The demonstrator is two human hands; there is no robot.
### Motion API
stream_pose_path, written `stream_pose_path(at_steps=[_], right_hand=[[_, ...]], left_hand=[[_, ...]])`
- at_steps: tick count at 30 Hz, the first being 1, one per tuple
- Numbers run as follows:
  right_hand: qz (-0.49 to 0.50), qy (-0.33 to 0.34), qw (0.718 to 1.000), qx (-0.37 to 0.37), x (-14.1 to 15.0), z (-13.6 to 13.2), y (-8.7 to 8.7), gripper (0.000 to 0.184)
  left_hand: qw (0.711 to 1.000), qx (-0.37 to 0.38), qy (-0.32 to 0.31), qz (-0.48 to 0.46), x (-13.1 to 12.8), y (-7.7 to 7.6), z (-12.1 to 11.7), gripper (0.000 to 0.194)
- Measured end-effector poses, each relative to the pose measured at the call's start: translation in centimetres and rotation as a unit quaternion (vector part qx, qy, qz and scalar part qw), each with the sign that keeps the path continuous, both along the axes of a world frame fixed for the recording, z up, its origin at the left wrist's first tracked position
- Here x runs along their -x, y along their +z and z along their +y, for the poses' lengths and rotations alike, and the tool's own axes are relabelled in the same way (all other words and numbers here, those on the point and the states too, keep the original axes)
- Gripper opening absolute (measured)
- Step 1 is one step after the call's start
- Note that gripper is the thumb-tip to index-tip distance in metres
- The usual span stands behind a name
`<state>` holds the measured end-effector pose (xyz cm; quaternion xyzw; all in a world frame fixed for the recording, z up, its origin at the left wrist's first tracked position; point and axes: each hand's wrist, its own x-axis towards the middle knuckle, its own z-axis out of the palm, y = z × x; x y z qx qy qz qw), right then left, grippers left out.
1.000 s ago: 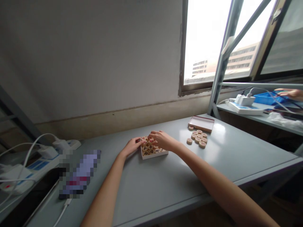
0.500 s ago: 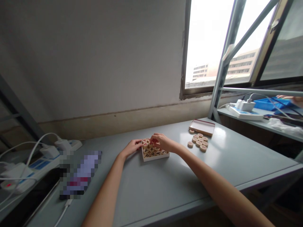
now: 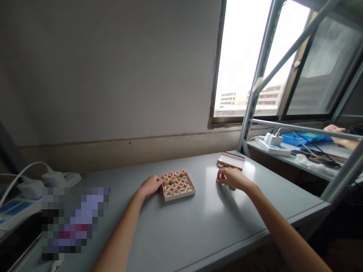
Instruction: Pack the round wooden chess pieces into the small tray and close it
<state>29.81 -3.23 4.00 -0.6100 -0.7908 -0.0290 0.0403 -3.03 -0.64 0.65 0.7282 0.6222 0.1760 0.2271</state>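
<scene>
A shallow white box (image 3: 179, 197) on the grey table holds rows of round wooden xiangqi pieces (image 3: 173, 180), some with red and some with black characters. My left hand (image 3: 152, 185) has its fingers closed at the left wall of this box. Off to the right, my right hand (image 3: 230, 177) reaches down with fingertips pinched on a xiangqi piece (image 3: 218, 180) at the table surface. Other loose pieces are mostly covered by that hand. One more loose piece (image 3: 220, 165) lies against the box lid (image 3: 233, 160) behind it.
On the left are a pixelated phone-like object (image 3: 79, 219) and power strips (image 3: 21, 198) with white cables. A metal frame post (image 3: 256, 83) rises at the table's right corner. Beyond it, another person's hand (image 3: 337, 132) is near a blue tray (image 3: 292, 139).
My right hand has moved from above the box to the loose pieces on the right. My left hand stays at the box's left side. The view has turned somewhat right.
</scene>
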Motion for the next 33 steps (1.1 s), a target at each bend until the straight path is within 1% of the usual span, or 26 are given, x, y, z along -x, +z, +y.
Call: stream_pose_path(at_steps=[3, 5, 7, 10, 12, 13, 17, 19, 22, 25, 30, 33], right_hand=[[0.068, 0.043, 0.997, -0.015, 1.0, 0.6, -0.1, 0.014], [0.117, 0.088, 0.989, -0.027, 2.9, 1.4, 0.2, 0.018], [0.146, 0.124, 0.981, -0.043, 5.3, 2.4, 0.5, 0.019], [0.141, 0.161, 0.976, -0.030, 8.9, 3.5, 0.7, 0.020], [0.130, 0.175, 0.976, -0.022, 10.6, 3.6, 0.6, 0.019], [0.125, 0.175, 0.976, -0.029, 11.1, 3.6, 0.5, 0.018], [0.098, 0.161, 0.976, -0.104, 11.4, 2.8, 0.1, 0.016], [0.091, 0.164, 0.975, -0.122, 11.0, 2.6, 0.0, 0.018], [0.096, 0.171, 0.974, -0.113, 10.7, 2.8, -0.3, 0.020], [0.105, 0.182, 0.972, -0.107, 10.8, 3.1, -0.9, 0.019], [0.160, 0.178, 0.966, -0.098, 11.2, 3.6, -2.2, 0.015], [0.172, 0.172, 0.966, -0.088, 11.2, 3.5, -2.2, 0.013]], left_hand=[[0.998, -0.033, 0.035, 0.027, -0.8, 0.1, -0.5, 0.032], [0.996, -0.052, 0.054, 0.046, -1.2, 0.2, -0.8, 0.032], [0.994, -0.064, 0.064, 0.062, -1.5, 0.4, -1.1, 0.032], [0.992, -0.075, 0.067, 0.082, -1.6, 0.5, -1.2, 0.033], [0.990, -0.080, 0.069, 0.095, -1.6, 0.5, -1.2, 0.034], [0.989, -0.084, 0.071, 0.100, -1.6, 0.5, -1.2, 0.034], [0.986, -0.095, 0.074, 0.116, -1.7, 0.4, -1.0, 0.033], [0.985, -0.098, 0.076, 0.119, -1.7, 0.4, -1.0, 0.033], [0.985, -0.100, 0.079, 0.119, -1.8, 0.3, -1.0, 0.033], [0.985, -0.100, 0.076, 0.115, -1.8, 0.2, -1.0, 0.034], [0.986, -0.101, 0.067, 0.111, -1.8, -0.1, -0.8, 0.036], [0.987, -0.103, 0.063, 0.107, -1.8, -0.2, -0.7, 0.036]])
